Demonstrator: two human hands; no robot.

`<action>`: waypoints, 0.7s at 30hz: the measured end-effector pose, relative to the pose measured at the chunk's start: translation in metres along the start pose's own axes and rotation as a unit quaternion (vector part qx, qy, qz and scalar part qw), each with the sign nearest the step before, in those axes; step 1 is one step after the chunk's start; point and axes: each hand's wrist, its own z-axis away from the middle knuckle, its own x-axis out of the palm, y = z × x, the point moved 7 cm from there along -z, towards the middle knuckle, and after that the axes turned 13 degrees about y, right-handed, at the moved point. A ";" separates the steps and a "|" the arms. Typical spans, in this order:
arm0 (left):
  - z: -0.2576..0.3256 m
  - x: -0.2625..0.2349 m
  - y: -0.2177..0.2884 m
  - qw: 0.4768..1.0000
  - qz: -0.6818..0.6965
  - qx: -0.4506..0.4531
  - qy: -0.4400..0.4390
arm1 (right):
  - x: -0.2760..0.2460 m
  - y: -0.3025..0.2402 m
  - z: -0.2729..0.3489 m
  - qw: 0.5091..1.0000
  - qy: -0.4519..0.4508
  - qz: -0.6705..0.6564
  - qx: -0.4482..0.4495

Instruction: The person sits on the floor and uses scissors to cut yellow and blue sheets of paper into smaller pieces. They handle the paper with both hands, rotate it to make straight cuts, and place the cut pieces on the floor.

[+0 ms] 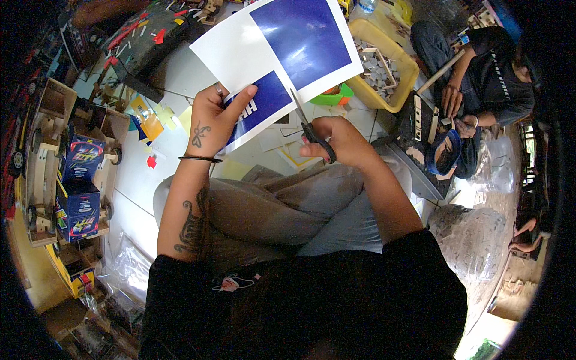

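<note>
My left hand (217,117) grips the left edge of a large glossy sheet (231,51), thumb on top and fingers behind it. The sheet is white with dark blue printed panels, and it is raised above my crossed legs. In my right hand (339,141) is a pair of scissors (311,129) with dark handles. Their blades point up and away from me, at the near edge of the sheet, in the white strip between the two blue panels. Part of the blades is hidden by the sheet.
A yellow tub (384,78) of small grey pieces stands at the far right, beside a green container (333,96). A co-worker (492,84) sits at the right by a dark box. Wooden toy trucks (45,156) stand at the left. Paper scraps (147,120) litter the tiles.
</note>
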 end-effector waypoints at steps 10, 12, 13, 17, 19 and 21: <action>0.000 0.002 -0.001 1.000 0.019 0.005 0.002 | -0.001 -0.001 0.000 1.000 0.013 0.014 -0.022; 0.000 0.001 -0.001 1.000 0.008 0.003 0.000 | -0.002 -0.002 0.000 0.999 0.017 0.021 -0.028; 0.000 0.002 -0.001 1.000 0.023 0.005 -0.002 | -0.002 -0.001 0.000 0.999 0.018 0.020 -0.019; 0.000 0.002 -0.003 1.000 0.030 0.001 -0.003 | -0.001 0.001 -0.001 1.000 0.017 0.014 -0.015; 0.000 0.002 -0.005 1.000 0.026 0.002 -0.002 | -0.001 0.001 -0.001 0.999 0.023 0.017 -0.016; -0.001 0.001 -0.006 0.999 0.030 0.009 0.000 | -0.003 0.000 -0.001 0.999 0.033 0.027 -0.024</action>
